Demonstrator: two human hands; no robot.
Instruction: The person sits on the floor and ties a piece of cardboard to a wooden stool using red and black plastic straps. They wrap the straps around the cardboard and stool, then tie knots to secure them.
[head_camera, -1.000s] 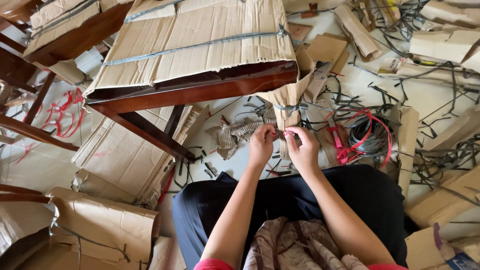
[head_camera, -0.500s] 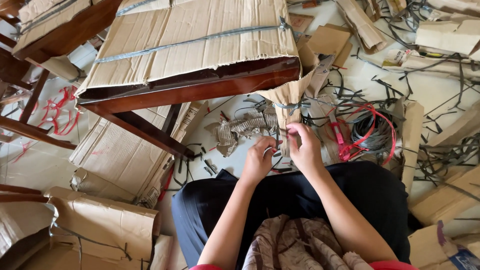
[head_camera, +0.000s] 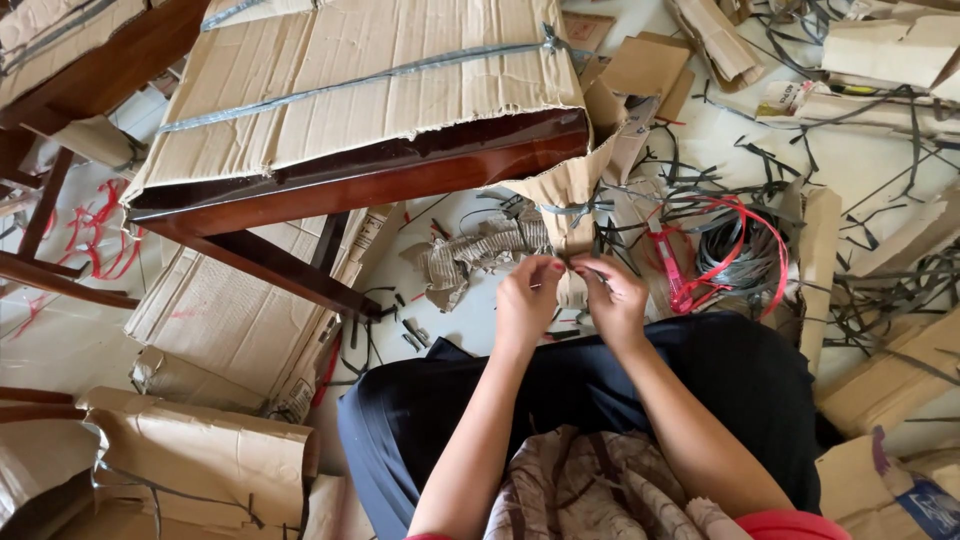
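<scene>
**Below the table corner, both hands on a cardboard wrap**

Below the near corner of the dark brown wooden table top (head_camera: 400, 165), which is partly covered by a torn sheet of brown corrugated cardboard, hangs a narrow brown cardboard wrap (head_camera: 568, 215) bound with a grey plastic strap (head_camera: 572, 210). Both hands meet at the lower end of this wrap. The left hand (head_camera: 527, 300) has its fingers pinched together on the cardboard's edge; the right hand (head_camera: 617, 300) has its fingers closed on the same end, just beside the left. Left of the wrap, a crumpled piece of ribbed grey-brown paper (head_camera: 478, 255) lies on the pale floor (head_camera: 720, 130). Right of the wrap sits a tangle of grey straps with a red plastic band looped around it (head_camera: 735, 250). Nearer than the wrap, the person's black-clothed lap (head_camera: 600, 400) fills the lower view.
</scene>
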